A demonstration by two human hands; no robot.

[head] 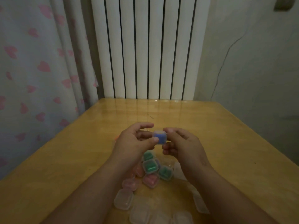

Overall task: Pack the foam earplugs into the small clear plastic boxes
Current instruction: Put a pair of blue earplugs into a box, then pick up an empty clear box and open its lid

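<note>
I hold the blue-filled box (159,137) above the pile of filled boxes (150,167): left hand (132,143) pinches its left edge, right hand (182,143) pinches its right edge, both hands equally near.

- The box (159,137) sat between left hand (135,141) and right hand (182,144), above the table (226,151).
- Full boxes (150,166) lay nearer; empty boxes (123,198) nearest.
- Radiator (150,49) stood far; curtain (40,62) left.
</note>
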